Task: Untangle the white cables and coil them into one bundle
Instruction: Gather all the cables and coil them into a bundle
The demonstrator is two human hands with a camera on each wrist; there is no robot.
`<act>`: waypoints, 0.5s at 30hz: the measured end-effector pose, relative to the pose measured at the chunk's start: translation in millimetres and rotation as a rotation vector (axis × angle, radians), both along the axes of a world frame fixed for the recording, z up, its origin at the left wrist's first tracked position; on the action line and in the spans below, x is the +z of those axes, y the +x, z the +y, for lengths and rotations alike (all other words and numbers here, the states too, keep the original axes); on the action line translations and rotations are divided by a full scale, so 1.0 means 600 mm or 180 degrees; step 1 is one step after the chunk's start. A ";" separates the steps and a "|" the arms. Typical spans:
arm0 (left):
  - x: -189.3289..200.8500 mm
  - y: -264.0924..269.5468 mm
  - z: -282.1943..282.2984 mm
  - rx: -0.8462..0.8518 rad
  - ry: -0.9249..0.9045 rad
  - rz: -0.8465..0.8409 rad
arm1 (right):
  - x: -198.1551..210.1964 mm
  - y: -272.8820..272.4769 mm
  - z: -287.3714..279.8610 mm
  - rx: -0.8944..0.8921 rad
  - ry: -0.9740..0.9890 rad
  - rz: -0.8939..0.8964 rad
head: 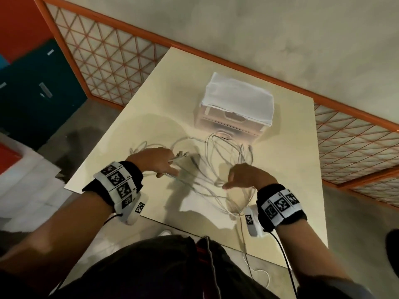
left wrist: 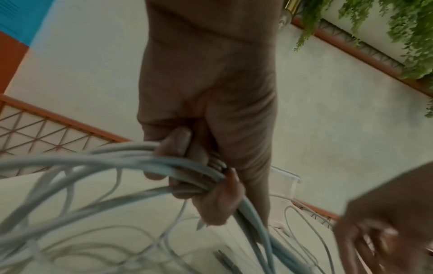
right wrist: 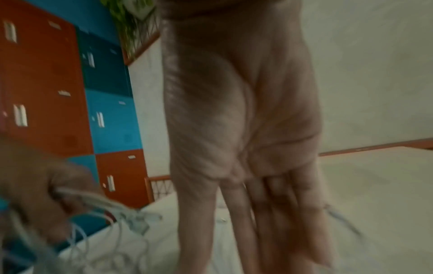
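Observation:
Tangled white cables [head: 216,160] sprawl in loose loops across the middle of a cream table [head: 291,169]. My left hand [head: 159,160] grips a bunch of several strands, with its fingers [left wrist: 206,176] curled round the cables [left wrist: 93,159]. Plug ends stick out past its knuckles. My right hand [head: 248,175] hovers over the right part of the tangle with its fingers [right wrist: 269,213] straight and pointing down, holding nothing. The right wrist view is blurred and shows the left hand [right wrist: 35,194] with the cables [right wrist: 112,205]. One cable [head: 245,244] hangs over the near table edge to the floor.
A translucent drawer box with a white cloth on top [head: 237,104] stands at the back of the table, just behind the cables. An orange lattice railing [head: 103,52] runs behind the table. Blue and red lockers [head: 36,89] stand to the left.

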State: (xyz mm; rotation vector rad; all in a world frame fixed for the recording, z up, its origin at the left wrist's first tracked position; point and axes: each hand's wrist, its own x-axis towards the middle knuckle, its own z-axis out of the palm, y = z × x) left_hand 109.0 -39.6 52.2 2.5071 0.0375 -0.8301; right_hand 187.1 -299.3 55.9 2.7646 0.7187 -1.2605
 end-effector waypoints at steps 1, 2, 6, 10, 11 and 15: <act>-0.001 -0.006 0.001 0.0036 -0.0015 -0.0021 | 0.009 0.007 0.020 -0.0082 0.0331 -0.0022; -0.001 -0.010 0.000 0.0034 0.0021 -0.0040 | 0.016 0.011 0.042 -0.0162 0.0626 -0.0035; -0.014 -0.028 -0.013 -0.0123 0.0552 -0.0160 | -0.011 0.031 0.125 0.0066 0.1317 -0.0414; -0.027 -0.046 -0.009 0.0144 -0.0040 0.0056 | -0.072 0.054 0.173 0.0111 0.1231 -0.0528; -0.028 -0.052 -0.006 0.0215 -0.0189 0.0109 | -0.089 0.056 0.182 0.0180 0.1005 -0.0575; -0.026 -0.050 -0.005 0.0275 -0.0346 0.0069 | -0.131 0.069 0.186 0.0342 0.0633 -0.0665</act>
